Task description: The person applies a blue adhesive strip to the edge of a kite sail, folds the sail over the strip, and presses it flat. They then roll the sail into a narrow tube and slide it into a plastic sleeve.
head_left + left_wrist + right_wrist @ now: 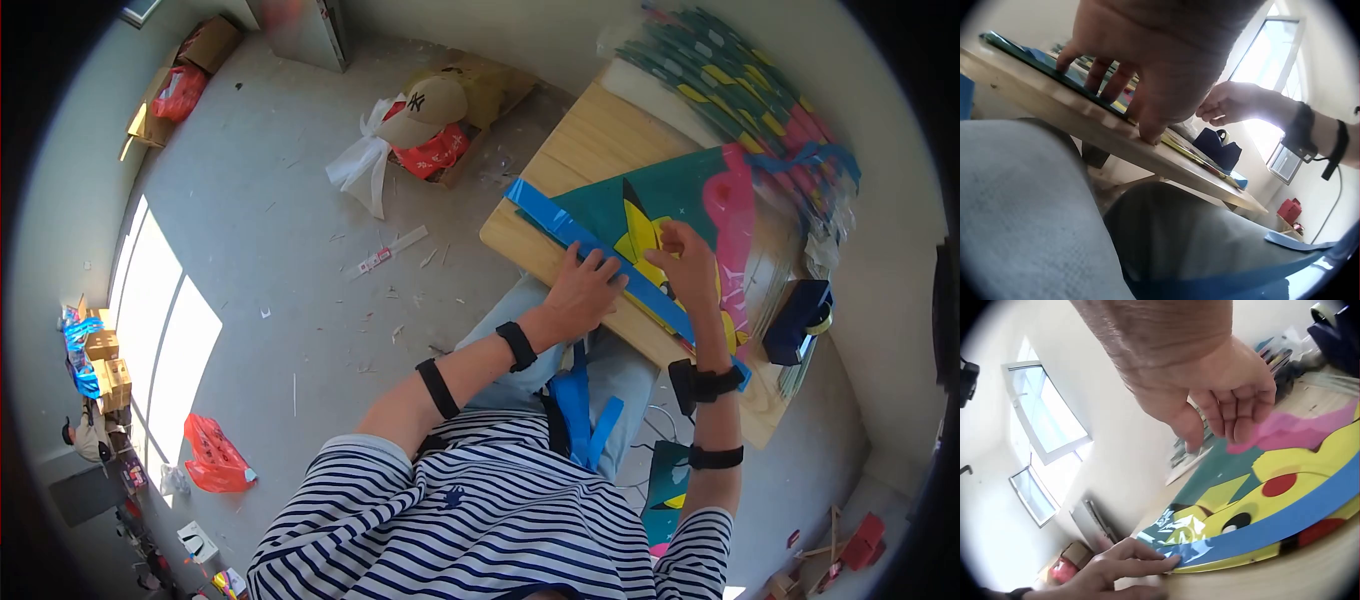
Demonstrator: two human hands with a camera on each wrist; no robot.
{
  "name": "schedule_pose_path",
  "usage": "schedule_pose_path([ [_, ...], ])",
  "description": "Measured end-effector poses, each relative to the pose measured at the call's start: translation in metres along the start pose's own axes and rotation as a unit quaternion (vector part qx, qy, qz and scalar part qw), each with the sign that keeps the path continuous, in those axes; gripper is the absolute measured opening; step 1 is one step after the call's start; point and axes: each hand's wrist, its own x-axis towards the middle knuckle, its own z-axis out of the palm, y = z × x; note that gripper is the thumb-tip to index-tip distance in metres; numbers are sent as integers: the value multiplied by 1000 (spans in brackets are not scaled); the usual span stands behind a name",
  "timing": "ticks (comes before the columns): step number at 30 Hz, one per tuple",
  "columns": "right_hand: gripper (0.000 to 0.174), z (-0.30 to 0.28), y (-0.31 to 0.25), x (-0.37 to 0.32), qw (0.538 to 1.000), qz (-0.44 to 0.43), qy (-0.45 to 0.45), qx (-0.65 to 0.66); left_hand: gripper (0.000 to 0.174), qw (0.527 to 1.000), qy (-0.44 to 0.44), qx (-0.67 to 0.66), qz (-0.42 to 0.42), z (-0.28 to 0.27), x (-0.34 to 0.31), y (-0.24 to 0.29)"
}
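A green plastic sheet [600,205] printed with a yellow cartoon figure lies on a wooden board [560,140], its far side bordered in pink. Along its near edge runs a blue strip [548,215], shiny at one end in the right wrist view. My left hand [585,292] rests its spread fingertips on the strip and sheet edge, thumb toward the board's near edge. Above the figure hovers my right hand [690,268], its fingers loosely bent and thumb apart. Nothing shows between that thumb and the fingers [1244,415].
Bundled printed sheets [720,70] lie at the board's far side. A dark blue tape dispenser [798,322] stands at the right beside thin sticks [768,290]. Blue strips [572,400] hang over my lap. A cap [425,110] sits on a floor box with bags.
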Motion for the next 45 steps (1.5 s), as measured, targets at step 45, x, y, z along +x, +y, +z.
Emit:
schedule_pose_path([
  [45,66,0,-61,67,780,106,-367,496,49,1000,1,21,17,-2,2,1],
])
